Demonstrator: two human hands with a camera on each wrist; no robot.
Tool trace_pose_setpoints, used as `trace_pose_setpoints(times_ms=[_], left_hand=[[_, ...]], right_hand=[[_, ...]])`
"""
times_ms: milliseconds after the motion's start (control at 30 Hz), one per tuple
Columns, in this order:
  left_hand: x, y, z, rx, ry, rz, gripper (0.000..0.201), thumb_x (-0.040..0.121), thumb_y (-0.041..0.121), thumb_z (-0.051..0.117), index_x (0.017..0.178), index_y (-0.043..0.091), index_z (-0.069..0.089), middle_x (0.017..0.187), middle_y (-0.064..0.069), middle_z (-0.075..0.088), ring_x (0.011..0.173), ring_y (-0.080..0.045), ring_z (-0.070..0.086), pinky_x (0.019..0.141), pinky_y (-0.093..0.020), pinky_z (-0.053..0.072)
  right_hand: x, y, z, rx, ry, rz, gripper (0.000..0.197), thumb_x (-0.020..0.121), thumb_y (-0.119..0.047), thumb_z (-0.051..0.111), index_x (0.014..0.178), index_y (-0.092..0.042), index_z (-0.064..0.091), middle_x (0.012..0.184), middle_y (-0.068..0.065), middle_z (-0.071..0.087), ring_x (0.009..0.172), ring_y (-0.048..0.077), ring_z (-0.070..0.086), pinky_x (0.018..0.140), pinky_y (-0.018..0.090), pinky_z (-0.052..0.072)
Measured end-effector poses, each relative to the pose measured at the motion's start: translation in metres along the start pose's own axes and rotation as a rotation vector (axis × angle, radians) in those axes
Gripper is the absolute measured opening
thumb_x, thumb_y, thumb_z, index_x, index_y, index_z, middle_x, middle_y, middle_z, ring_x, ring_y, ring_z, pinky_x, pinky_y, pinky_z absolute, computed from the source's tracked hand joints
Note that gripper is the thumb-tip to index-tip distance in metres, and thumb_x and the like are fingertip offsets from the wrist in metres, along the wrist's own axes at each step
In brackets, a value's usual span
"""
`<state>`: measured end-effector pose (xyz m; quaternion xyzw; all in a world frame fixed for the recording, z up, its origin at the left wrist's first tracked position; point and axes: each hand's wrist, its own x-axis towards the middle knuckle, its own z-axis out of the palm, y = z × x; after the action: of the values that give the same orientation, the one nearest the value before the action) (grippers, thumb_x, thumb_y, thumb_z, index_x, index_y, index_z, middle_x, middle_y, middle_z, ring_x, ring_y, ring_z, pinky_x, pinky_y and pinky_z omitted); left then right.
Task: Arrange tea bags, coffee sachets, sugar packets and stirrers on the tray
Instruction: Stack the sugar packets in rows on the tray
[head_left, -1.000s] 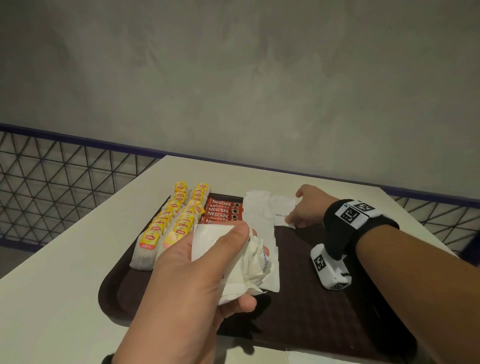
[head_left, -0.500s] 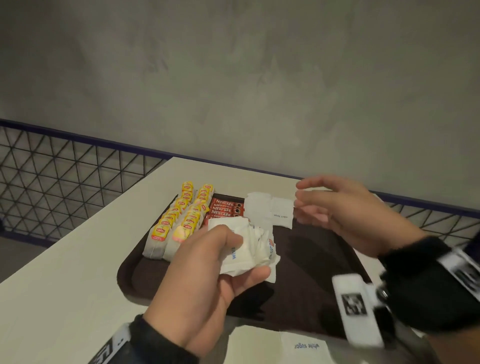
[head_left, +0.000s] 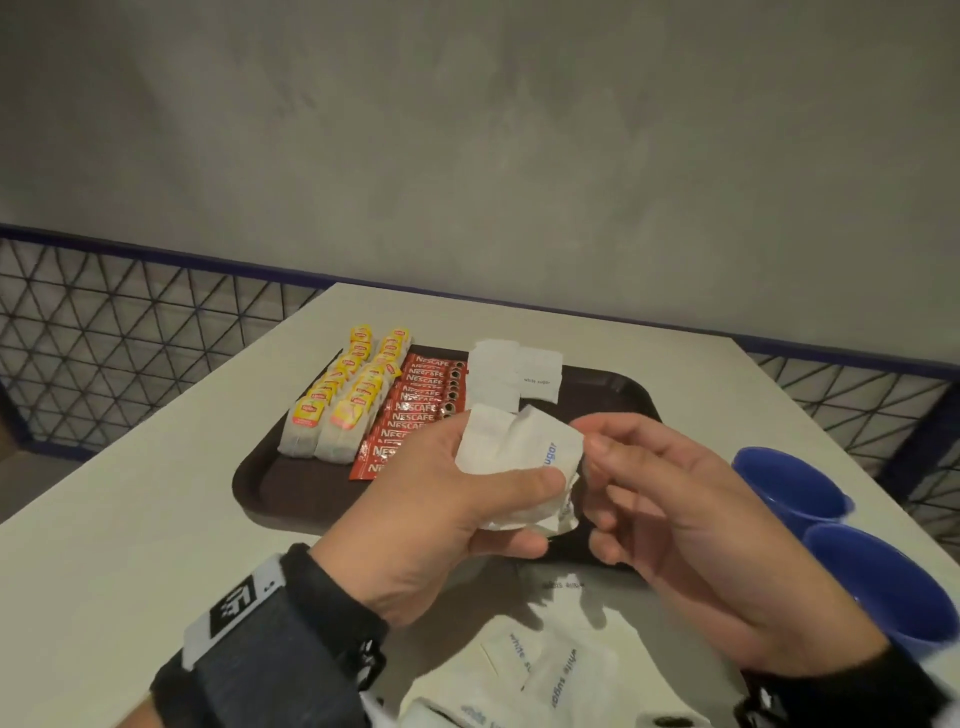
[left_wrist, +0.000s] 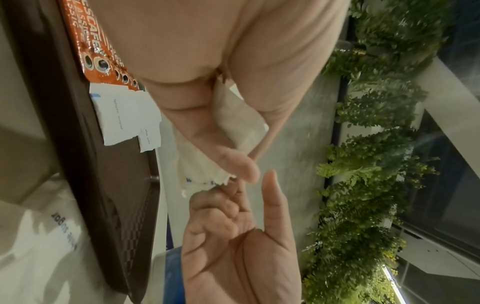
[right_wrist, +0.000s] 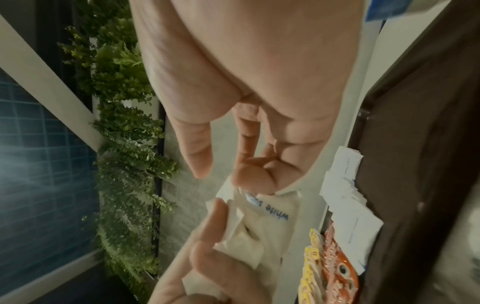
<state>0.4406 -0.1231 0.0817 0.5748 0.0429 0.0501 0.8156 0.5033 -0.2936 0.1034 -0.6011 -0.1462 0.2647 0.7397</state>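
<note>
My left hand (head_left: 535, 512) grips a bundle of white sugar packets (head_left: 514, 457) above the near edge of the brown tray (head_left: 291, 483). My right hand (head_left: 602, 457) is beside it, fingers loosely curled, fingertips touching the bundle's right edge and thumb apart. The wrist views show the same: left hand (left_wrist: 233, 156) around the sugar packets (left_wrist: 241, 123), right hand (right_wrist: 226, 176) at the top of the bundle (right_wrist: 267, 222). On the tray lie two rows of yellow-tagged tea bags (head_left: 337, 405), a row of red coffee sachets (head_left: 421, 410) and a few sugar packets (head_left: 514, 374). No stirrers show.
Two blue cups (head_left: 789, 483) (head_left: 883, 582) stand on the white table (head_left: 130, 519) right of the tray. Loose sugar packets (head_left: 540, 670) lie on the table in front of me. A wire-mesh fence (head_left: 130, 338) borders the table at left and right; a grey wall rises behind.
My right hand left the sugar packets at the back of the tray and came back to the bundle. My left hand drew the bundle nearer to me.
</note>
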Motion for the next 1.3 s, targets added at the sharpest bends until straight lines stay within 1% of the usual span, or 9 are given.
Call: trace_pose_setpoints(times_ms=[100, 267, 367, 500, 600, 733, 900, 1100, 1300], left_hand=[[-0.001, -0.001, 0.003, 0.044, -0.039, -0.042, 0.038, 0.08, 0.008, 0.078, 0.117, 0.013, 0.073, 0.103, -0.009, 0.078, 0.081, -0.017, 0.075, 0.05, -0.019, 0.052], [0.003, -0.001, 0.005, -0.051, 0.043, -0.054, 0.018, 0.096, 0.011, 0.062, 0.111, 0.01, 0.072, 0.102, -0.015, 0.079, 0.078, -0.02, 0.076, 0.048, -0.022, 0.056], [0.004, -0.002, 0.004, -0.11, 0.093, -0.067, 0.017, 0.099, 0.008, 0.055, 0.109, 0.005, 0.067, 0.1, -0.017, 0.078, 0.083, -0.024, 0.078, 0.049, -0.026, 0.057], [0.004, -0.005, 0.003, -0.195, 0.08, -0.123, 0.033, 0.1, 0.009, 0.044, 0.125, 0.004, 0.065, 0.111, -0.018, 0.077, 0.092, -0.031, 0.077, 0.051, -0.029, 0.057], [0.006, -0.005, 0.001, -0.234, 0.118, -0.113, 0.035, 0.1, 0.005, 0.042, 0.128, 0.003, 0.063, 0.116, -0.017, 0.075, 0.097, -0.036, 0.076, 0.053, -0.032, 0.058], [0.005, -0.003, 0.002, -0.173, 0.184, -0.04, 0.013, 0.1, 0.002, 0.051, 0.102, 0.008, 0.063, 0.082, 0.002, 0.078, 0.072, -0.016, 0.077, 0.053, -0.033, 0.061], [0.004, -0.003, 0.002, -0.086, 0.12, -0.033, 0.021, 0.101, 0.014, 0.059, 0.12, 0.009, 0.065, 0.098, -0.009, 0.078, 0.076, -0.021, 0.076, 0.049, -0.027, 0.057], [0.003, -0.008, 0.005, 0.058, 0.076, -0.016, 0.023, 0.091, 0.021, 0.07, 0.11, 0.012, 0.06, 0.094, -0.016, 0.078, 0.072, -0.021, 0.076, 0.048, -0.027, 0.056], [0.004, -0.01, 0.004, -0.003, 0.069, -0.051, 0.016, 0.101, 0.022, 0.059, 0.109, 0.009, 0.06, 0.096, -0.017, 0.076, 0.072, -0.022, 0.075, 0.047, -0.03, 0.056]], right_hand=[[-0.001, 0.009, 0.002, -0.126, 0.003, -0.017, 0.035, 0.074, -0.024, 0.079, 0.107, -0.013, 0.075, 0.082, 0.014, 0.06, 0.057, 0.015, 0.047, 0.048, 0.027, 0.044], [0.001, 0.014, -0.002, -0.115, 0.117, -0.124, 0.01, 0.09, -0.011, 0.07, 0.095, -0.004, 0.075, 0.086, 0.034, 0.062, 0.055, 0.014, 0.051, 0.049, 0.026, 0.05], [0.002, 0.018, 0.0, -0.078, 0.139, -0.118, 0.009, 0.094, -0.008, 0.066, 0.093, -0.001, 0.072, 0.077, 0.025, 0.064, 0.056, 0.016, 0.055, 0.051, 0.025, 0.053], [0.004, 0.019, 0.001, 0.003, 0.187, -0.07, 0.009, 0.097, -0.008, 0.061, 0.093, -0.004, 0.067, 0.085, 0.031, 0.068, 0.058, 0.019, 0.06, 0.05, 0.028, 0.053], [0.004, 0.016, -0.004, 0.078, 0.259, -0.078, 0.012, 0.099, -0.012, 0.058, 0.102, -0.004, 0.066, 0.081, 0.015, 0.072, 0.058, 0.018, 0.061, 0.049, 0.029, 0.048], [0.004, 0.014, -0.01, 0.209, 0.328, -0.055, 0.01, 0.096, -0.017, 0.062, 0.101, -0.008, 0.064, 0.073, 0.006, 0.067, 0.054, 0.014, 0.059, 0.048, 0.025, 0.048], [0.002, 0.012, -0.011, 0.214, 0.177, -0.033, 0.015, 0.091, -0.018, 0.068, 0.1, -0.009, 0.075, 0.085, 0.01, 0.066, 0.056, 0.009, 0.053, 0.046, 0.021, 0.047], [0.001, 0.017, -0.001, -0.04, 0.027, -0.088, 0.039, 0.076, -0.012, 0.072, 0.114, -0.01, 0.076, 0.07, 0.017, 0.062, 0.054, 0.014, 0.055, 0.048, 0.023, 0.05], [0.002, 0.021, 0.0, -0.071, 0.119, -0.113, 0.011, 0.082, -0.011, 0.073, 0.09, -0.007, 0.079, 0.068, 0.02, 0.063, 0.051, 0.016, 0.053, 0.048, 0.025, 0.05]])
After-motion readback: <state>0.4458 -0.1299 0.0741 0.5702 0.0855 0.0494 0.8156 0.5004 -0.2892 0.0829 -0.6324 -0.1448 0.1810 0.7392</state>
